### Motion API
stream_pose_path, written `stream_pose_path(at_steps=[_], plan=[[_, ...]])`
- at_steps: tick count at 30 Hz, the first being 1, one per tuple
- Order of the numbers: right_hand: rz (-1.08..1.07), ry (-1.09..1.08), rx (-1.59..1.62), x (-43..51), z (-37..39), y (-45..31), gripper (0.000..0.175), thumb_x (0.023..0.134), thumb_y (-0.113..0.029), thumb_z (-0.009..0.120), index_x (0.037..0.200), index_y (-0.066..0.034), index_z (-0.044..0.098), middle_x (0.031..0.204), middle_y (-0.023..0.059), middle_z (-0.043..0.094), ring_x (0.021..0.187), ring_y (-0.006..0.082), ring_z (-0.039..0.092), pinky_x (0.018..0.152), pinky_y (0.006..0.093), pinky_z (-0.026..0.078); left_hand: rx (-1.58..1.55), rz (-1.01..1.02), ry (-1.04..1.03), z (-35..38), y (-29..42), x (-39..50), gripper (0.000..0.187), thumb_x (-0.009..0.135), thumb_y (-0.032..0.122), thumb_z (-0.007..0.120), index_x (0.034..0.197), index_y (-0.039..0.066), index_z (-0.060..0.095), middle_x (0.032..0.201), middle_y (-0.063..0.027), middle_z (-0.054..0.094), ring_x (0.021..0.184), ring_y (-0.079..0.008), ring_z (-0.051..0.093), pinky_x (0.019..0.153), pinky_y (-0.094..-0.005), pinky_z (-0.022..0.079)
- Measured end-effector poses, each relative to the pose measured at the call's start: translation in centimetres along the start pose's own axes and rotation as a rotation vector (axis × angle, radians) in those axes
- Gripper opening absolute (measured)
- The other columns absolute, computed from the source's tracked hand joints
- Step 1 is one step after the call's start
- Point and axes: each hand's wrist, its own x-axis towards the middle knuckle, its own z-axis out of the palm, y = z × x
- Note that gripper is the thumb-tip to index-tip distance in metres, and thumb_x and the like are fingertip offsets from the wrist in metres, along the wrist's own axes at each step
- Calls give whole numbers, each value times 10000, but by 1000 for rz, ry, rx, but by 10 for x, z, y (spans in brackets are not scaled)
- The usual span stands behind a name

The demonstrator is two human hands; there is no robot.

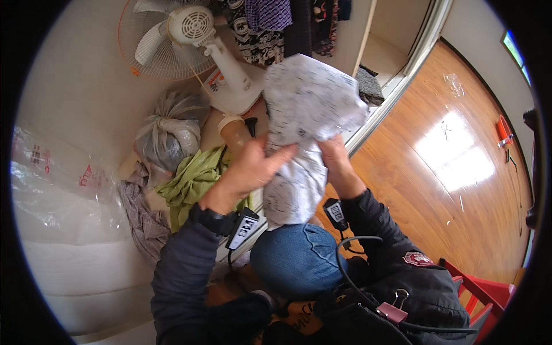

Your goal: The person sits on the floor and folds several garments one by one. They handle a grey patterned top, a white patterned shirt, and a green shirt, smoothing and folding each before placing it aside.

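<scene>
Between my hands hangs a white cloth (310, 97) with a dark, sketch-like print, bunched at the middle. My left hand (254, 166) grips its left side, thumb laid across the front. At the opposite edge my right hand (338, 161) pinches the fabric, its fingertips partly hidden behind it. The cloth's lower end reaches down to my knee in blue jeans (297, 258). Just left of my left hand lies a crumpled green garment (194, 177), with a greyish-brown cloth (144, 211) beside it.
A white electric fan (228, 64) stands in the wardrobe near a tied plastic bag (168, 133) and a tan cylindrical object (235, 131). Clothes (267, 26) hang above. A sliding-door track (388, 101) borders the wooden floor (388, 172). Red plastic furniture (478, 289) is at lower right.
</scene>
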Motion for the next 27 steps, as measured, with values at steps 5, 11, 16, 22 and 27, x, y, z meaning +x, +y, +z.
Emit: stream_pose_path(at_steps=[5, 11, 16, 22, 27], plan=[[-270, 133, -53, -40, -86, -72, 635, 951, -429, 514, 1392, 0, 353, 1334, 161, 485, 1184, 268, 519, 991, 386, 458, 66, 42, -136, 23, 12, 4, 516, 919, 161, 634, 1370, 24, 424, 1196, -98, 514, 910, -158, 646, 775, -275, 542], [-542, 186, -463, 53, -223, -198, 600, 966, -401, 490, 1397, 1, 376, 1340, 135, 494, 1199, 244, 503, 993, 379, 421, 164, 14, 191, -76, 15, -57, 489, 939, 155, 582, 1383, 37, 413, 1234, -111, 501, 900, -194, 662, 757, -282, 545], [-367, 78, -373, 172, -265, -245, 496, 906, -288, 608, 1291, 11, 511, 1208, 127, 601, 1058, 235, 591, 923, 347, 463, 301, -50, 694, -172, 31, -142, 447, 958, 231, 558, 1341, 24, 457, 1145, -108, 567, 829, -162, 646, 731, -270, 538], [-131, 78, -1231, 278, -261, -169, 555, 936, -313, 570, 1385, -20, 427, 1232, 119, 598, 1085, 202, 561, 954, 312, 430, 498, -230, 975, -230, 34, -250, 402, 965, 231, 540, 1309, 30, 492, 1098, -103, 588, 856, -162, 639, 748, -269, 519], [-249, 20, -1108, 322, -296, -138, 443, 969, -294, 497, 1298, 2, 518, 1283, 126, 580, 1183, 223, 515, 1014, 323, 375, 505, -368, 1010, -230, 22, -289, 372, 968, 222, 530, 1287, 30, 515, 1076, -105, 605, 855, -160, 642, 754, -258, 511]])
